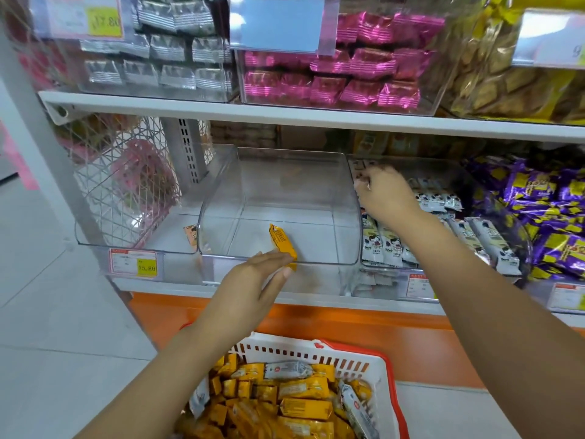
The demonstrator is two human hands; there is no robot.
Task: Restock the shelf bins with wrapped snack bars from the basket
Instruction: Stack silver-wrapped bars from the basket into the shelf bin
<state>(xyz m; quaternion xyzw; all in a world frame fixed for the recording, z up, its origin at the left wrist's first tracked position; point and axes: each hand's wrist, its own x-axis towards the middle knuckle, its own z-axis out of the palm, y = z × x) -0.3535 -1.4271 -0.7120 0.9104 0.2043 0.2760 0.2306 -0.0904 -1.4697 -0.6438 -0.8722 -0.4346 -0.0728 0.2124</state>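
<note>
Your left hand (253, 280) pinches 1 yellow snack bar (281, 243) at the front rim of the clear middle bin (285, 185), beyond the white basket (376, 369) of bars — your right hand (386, 193) curls inside the neighbouring white-bar bin (443, 166), its grasp impossible to tell.

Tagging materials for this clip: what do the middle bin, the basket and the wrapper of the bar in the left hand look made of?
Middle bin: clear rigid plastic, perhaps acrylic; the shelf shows through it and its edges glint. Basket: white moulded plastic with slotted walls and a red rim. Yellow snack bar: thin printed film wrapper, likely plastic, with a slight sheen.
</note>
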